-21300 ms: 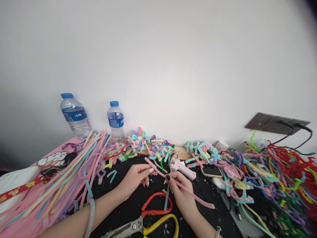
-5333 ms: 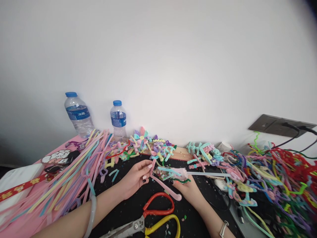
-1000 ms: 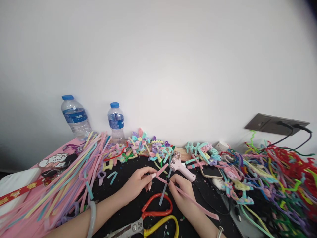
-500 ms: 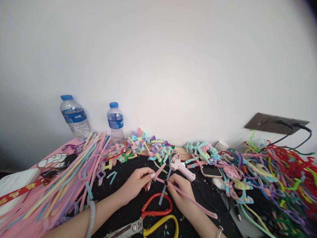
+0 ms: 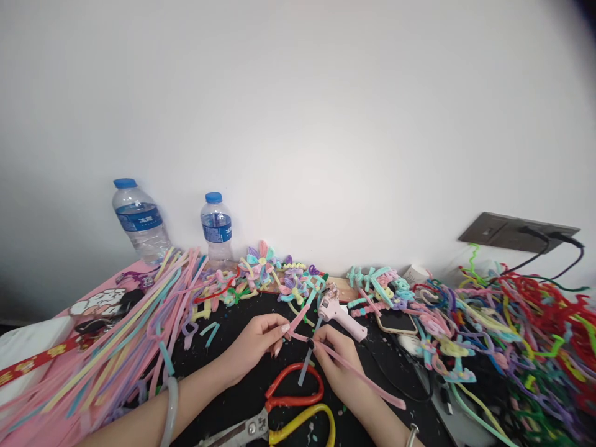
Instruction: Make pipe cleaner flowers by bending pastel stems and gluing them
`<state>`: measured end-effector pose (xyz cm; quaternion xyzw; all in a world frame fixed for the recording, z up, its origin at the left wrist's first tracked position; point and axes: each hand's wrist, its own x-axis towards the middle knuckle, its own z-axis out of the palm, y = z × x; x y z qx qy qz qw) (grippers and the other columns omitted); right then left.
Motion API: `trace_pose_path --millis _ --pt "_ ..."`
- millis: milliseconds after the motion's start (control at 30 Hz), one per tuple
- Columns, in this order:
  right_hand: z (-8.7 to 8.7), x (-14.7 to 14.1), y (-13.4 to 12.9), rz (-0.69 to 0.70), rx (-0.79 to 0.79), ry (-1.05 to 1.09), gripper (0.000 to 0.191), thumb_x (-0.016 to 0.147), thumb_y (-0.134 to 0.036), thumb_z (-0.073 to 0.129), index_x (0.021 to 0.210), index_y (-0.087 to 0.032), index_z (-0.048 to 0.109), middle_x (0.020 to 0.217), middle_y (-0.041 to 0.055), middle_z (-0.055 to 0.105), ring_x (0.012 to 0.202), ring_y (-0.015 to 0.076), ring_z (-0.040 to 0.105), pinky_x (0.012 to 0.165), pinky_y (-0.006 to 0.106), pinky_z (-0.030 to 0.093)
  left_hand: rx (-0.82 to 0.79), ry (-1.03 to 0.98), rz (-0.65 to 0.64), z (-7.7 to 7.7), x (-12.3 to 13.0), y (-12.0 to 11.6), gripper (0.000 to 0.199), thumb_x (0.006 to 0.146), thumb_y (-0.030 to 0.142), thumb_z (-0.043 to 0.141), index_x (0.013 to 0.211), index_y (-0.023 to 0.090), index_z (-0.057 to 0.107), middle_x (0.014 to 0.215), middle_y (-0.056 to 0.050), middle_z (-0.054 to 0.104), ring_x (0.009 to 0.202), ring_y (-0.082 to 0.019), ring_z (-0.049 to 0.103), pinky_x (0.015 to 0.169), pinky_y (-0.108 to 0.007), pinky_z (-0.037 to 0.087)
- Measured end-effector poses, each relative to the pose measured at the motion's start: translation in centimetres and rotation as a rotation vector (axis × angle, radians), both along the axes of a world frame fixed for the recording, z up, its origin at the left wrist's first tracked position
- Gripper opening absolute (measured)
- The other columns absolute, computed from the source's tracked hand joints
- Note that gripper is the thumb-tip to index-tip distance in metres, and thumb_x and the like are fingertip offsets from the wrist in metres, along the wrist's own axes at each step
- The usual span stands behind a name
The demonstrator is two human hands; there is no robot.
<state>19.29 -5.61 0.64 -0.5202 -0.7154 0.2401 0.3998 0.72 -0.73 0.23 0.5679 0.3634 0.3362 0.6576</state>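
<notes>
A pink pipe cleaner (image 5: 358, 371) runs between my two hands, bent near its left end. My left hand (image 5: 263, 340) pinches it at the bend, and a short arm of it sticks up past the fingertips. Further along, my right hand (image 5: 336, 355) grips the same pipe cleaner between thumb and finger, its long tail lying over that hand toward the lower right. Just behind the right hand lies a pale pink glue gun (image 5: 343, 318) with a glue stick (image 5: 305, 367) pointing down toward me. Below the hands rest scissors (image 5: 294, 403) with one red and one yellow handle.
Loose pastel pipe cleaners (image 5: 125, 335) are heaped at left, twisted coloured ones (image 5: 526, 347) at right. Two water bottles (image 5: 216, 230) stand by the wall. A phone (image 5: 397, 321), a cable and finished pipe-cleaner flowers (image 5: 262, 261) lie at the back. A wall socket (image 5: 503, 231) holds plugs.
Both hands have shifted very slightly left with the pink pipe cleaner, and its upright short arm has tipped a little. The grips look the same.
</notes>
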Motion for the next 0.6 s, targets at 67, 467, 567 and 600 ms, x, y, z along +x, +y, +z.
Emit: trace_pose_path --millis 67,467,567,600 --pt "-0.1 0.0 0.0 -0.009 -0.016 0.032 0.018 0.085 -0.019 0.047 0.067 -0.018 0.049 0.060 -0.0035 0.048 0.055 0.0115 0.043 0.050 0.022 0.034 0.034 0.012 -0.001 0.1 0.0 0.0 0.029 0.080 0.041 0.052 0.071 0.014 0.057 0.048 0.006 0.043 0.045 -0.008 0.034 0.047 -0.020 0.024" --pt "-1.2 0.1 0.4 -0.006 -0.128 0.298 0.023 0.087 -0.033 0.047 0.069 -0.019 0.049 0.057 -0.0048 0.041 0.051 0.0112 0.039 0.048 0.022 0.031 0.199 0.086 -0.028 0.0 -0.1 -0.3 0.024 0.084 0.034 0.048 0.072 0.014 0.054 0.052 0.006 0.043 0.045 -0.008 0.040 0.049 -0.021 0.030" --pt "-0.8 0.1 0.4 0.000 -0.136 0.312 0.025 0.087 -0.035 0.047 0.068 -0.018 0.049 0.056 -0.0048 0.041 0.051 0.0114 0.039 0.048 0.022 0.030 0.223 0.092 -0.036 0.0 -0.1 -0.4 0.023 0.084 0.033 0.048 0.071 0.014 0.054 0.054 0.005 0.043 0.046 -0.008 0.040 0.049 -0.021 0.031" --pt "-0.8 0.1 0.4 -0.001 -0.140 0.317 0.025 0.087 -0.035 0.047 0.067 -0.018 0.049 0.056 -0.0048 0.041 0.051 0.0113 0.039 0.048 0.022 0.030 0.229 0.095 -0.037 0.0 0.0 -0.4 0.023 0.084 0.032 0.048 0.070 0.014 0.054 0.054 0.006 0.043 0.046 -0.008 0.040 0.049 -0.021 0.031"
